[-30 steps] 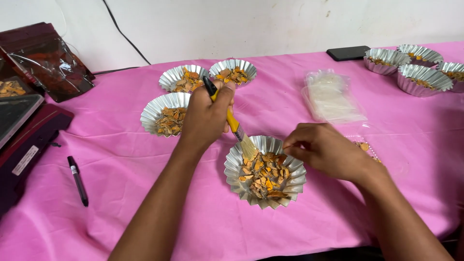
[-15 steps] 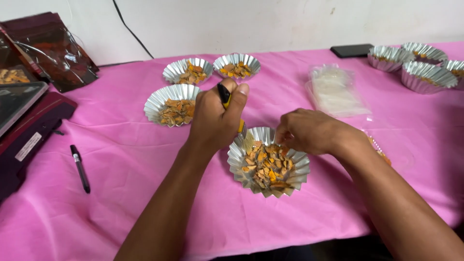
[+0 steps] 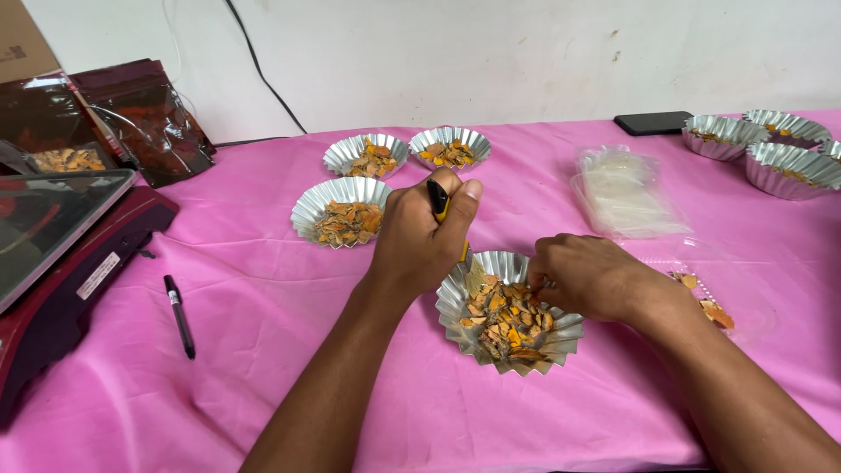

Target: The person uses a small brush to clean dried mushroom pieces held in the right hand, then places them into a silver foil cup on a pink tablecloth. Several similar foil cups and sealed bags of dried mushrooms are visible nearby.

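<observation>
A fluted foil cup filled with orange-brown dried chips sits on the pink cloth in front of me. My left hand grips a black-and-yellow tool, whose tip reaches down at the cup's near-left rim. My right hand rests at the cup's right rim with its fingertips pinched together among the chips; what they pinch is too small to tell.
Three more filled foil cups stand behind my left hand, others at the far right. Clear bags, a black phone, a black pen, a red scale and dark pouches lie around.
Both hands stay at the cup. My left hand has tilted the tool more upright, and my right hand's fingers have moved further into the chips.
</observation>
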